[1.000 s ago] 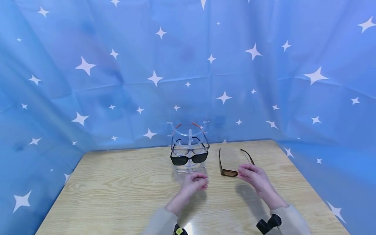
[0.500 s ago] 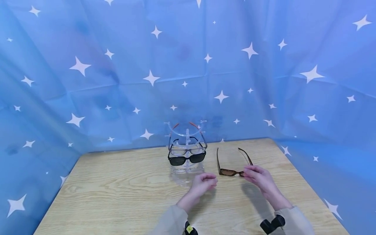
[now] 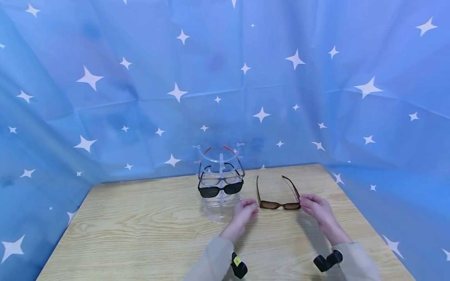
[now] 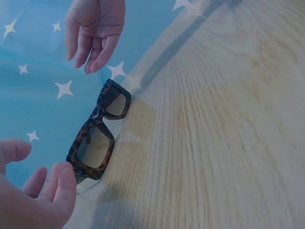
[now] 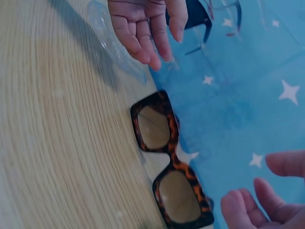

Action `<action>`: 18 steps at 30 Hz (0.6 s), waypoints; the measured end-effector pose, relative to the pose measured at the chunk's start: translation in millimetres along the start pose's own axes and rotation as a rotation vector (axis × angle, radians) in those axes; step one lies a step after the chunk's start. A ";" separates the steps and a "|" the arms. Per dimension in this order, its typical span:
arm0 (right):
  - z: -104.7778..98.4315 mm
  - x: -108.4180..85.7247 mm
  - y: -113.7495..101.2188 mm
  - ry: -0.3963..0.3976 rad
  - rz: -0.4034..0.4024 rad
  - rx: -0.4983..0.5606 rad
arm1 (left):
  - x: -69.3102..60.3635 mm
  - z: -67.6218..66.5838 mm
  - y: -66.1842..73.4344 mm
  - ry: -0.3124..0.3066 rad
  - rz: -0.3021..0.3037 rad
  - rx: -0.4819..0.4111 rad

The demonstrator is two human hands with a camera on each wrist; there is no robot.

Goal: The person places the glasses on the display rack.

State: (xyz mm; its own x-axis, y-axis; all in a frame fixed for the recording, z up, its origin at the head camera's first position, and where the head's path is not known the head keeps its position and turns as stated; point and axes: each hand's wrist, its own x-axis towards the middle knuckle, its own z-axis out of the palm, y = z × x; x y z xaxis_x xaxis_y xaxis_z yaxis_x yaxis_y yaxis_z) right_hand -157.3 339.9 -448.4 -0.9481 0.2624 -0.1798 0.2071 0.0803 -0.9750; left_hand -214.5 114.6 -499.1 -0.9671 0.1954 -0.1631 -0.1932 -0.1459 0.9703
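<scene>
Tortoiseshell sunglasses (image 3: 270, 205) rest on the wooden table with their temples unfolded toward the back; both lenses show in the left wrist view and the right wrist view. Beside their left corner is my left hand (image 3: 243, 212), its fingers loosely bent and its thumb apart. At the opposite corner my right hand (image 3: 319, 212) stands with relaxed fingers, thumb and fingers spread apart in the right wrist view. Neither hand grips the frame. Whether any fingertip touches it, I cannot tell.
Left of the sunglasses a clear display stand (image 3: 221, 160) rises from the table (image 3: 140, 226). It bears black sunglasses (image 3: 233, 188) and, above them, clear-lensed eyeglasses (image 3: 211, 181) with orange temple tips. A blue star-patterned cloth (image 3: 218, 78) hangs behind and at the sides.
My right hand has moved from the front of the sunglasses to their right corner, uncovering the right lens. My left hand has come from before the stand toward their left corner.
</scene>
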 end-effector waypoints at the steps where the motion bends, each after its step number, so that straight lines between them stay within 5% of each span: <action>1: -1.7 1.6 1.2 0.004 0.002 -0.006 | 1.4 0.7 -0.1 0.006 -0.004 -0.001; 10: -15.4 19.3 12.1 -0.004 0.040 -0.094 | 15.1 7.5 -3.9 0.060 -0.045 -0.007; 18: -28.5 43.3 34.0 -0.067 0.033 0.031 | 21.6 15.7 -9.6 0.078 -0.055 0.011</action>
State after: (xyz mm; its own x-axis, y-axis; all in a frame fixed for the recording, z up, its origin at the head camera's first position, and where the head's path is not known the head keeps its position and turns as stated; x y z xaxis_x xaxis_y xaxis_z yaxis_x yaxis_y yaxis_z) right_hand -184.5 381.4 -485.6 -0.9550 0.1998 -0.2194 0.2321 0.0421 -0.9718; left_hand -231.0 135.5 -509.1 -0.9652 0.1264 -0.2291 -0.2448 -0.1268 0.9613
